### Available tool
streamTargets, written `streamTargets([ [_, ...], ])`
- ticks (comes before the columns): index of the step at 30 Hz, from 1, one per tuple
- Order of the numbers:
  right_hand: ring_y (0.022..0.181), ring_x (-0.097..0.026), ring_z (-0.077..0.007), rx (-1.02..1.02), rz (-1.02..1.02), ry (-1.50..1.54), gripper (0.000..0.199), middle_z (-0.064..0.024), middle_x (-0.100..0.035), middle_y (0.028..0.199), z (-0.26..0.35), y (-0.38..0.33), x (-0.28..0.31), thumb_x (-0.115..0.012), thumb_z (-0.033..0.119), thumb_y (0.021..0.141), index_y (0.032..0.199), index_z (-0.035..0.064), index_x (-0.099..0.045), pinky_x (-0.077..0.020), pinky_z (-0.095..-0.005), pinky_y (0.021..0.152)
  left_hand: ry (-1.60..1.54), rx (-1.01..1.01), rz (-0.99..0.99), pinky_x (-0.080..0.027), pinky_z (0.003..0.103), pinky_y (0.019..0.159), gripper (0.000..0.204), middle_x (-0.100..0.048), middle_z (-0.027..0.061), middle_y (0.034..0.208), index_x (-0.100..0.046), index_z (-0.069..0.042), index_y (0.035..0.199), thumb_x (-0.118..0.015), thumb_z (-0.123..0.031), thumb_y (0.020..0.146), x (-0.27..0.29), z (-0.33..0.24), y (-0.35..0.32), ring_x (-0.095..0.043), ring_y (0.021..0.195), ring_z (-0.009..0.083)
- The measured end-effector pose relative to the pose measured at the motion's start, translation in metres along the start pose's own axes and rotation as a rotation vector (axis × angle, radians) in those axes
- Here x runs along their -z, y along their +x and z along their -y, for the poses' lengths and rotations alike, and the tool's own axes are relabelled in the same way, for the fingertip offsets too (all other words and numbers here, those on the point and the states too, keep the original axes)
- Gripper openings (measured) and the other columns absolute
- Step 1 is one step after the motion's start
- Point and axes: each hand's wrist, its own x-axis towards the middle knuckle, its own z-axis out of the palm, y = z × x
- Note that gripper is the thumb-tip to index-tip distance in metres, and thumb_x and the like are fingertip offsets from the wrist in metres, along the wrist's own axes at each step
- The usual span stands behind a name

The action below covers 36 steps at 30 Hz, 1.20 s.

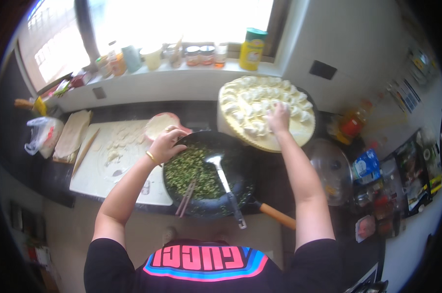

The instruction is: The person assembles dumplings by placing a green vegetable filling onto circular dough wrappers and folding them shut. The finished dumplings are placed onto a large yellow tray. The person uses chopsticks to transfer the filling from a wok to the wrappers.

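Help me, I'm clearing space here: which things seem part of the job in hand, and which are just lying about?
Likely part of the job:
- dumplings on the round tray, at the right hand
- chopped green filling in the wok
- spatula, chopsticks

Apparently lying about:
- yellow canister and small jars
- blue packet

The pan (240, 154) is black, the chopped food (187, 168) green, the dumplings (260, 105) creamy white, the can (251, 52) yellow with a green lid (256, 33).
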Motion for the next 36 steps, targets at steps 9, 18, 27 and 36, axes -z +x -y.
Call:
streamTargets([
  [9, 0.09, -0.051, -0.0326, 0.612, 0.156, 0.527, 0.018, -0.015, -0.053, 0.091, 0.271, -0.153, -0.033, -0.063, 0.004, 0.07, 0.086, 0.0022, -0.055, -0.0394, -0.0405, 0.081, 0.337, 0.497, -0.224, -0.041, 0.039, 0.084, 0.032, -0.053, 0.0148, 0.098, -0.057, -0.005, 0.095, -0.071, -0.013, 0.067, 0.05, 0.214, -0.25, -0.05, 0.094, 0.0318],
  [18, 0.092, -0.051, -0.0354, 0.256, 0.763, 0.438, 0.031, -0.0192, -0.051, 0.096, 0.395, -0.282, -0.227, -0.066, 0.01, 0.07, 0.098, 0.002, -0.053, -0.0424, -0.0399, 0.081, 0.274, 0.654, -0.255, -0.041, 0.04, 0.089, 0.051, -0.048, 0.0161, 0.112, -0.051, -0.009, 0.112, -0.073, -0.017, 0.066, 0.103, 0.342, -0.251, -0.045, 0.106, 0.0343],
  [27, 0.104, -0.046, -0.035, 0.398, 0.815, 0.35, 0.058, -0.019, -0.048, 0.111, 0.457, -0.28, -0.316, -0.07, 0.014, 0.067, 0.118, 0.003, -0.043, -0.0405, -0.0396, 0.088, 0.005, 0.386, 0.21, -0.041, 0.037, 0.088, 0.051, -0.051, 0.0159, 0.105, -0.054, -0.009, 0.102, -0.074, -0.007, 0.056, 0.106, 0.36, -0.247, -0.048, 0.103, 0.0308],
  [36, 0.094, -0.048, -0.0326, 0.347, 0.787, 0.269, 0.039, -0.0136, -0.05, 0.101, 0.497, -0.293, -0.338, -0.064, 0.009, 0.066, 0.103, 0.0057, -0.054, -0.042, -0.0399, 0.083, -0.061, 0.546, -0.136, -0.046, 0.033, 0.078, 0.056, -0.049, 0.0138, 0.102, -0.051, -0.003, 0.108, -0.075, -0.008, 0.058, 0.14, 0.356, -0.302, -0.054, 0.087, 0.0268],
])
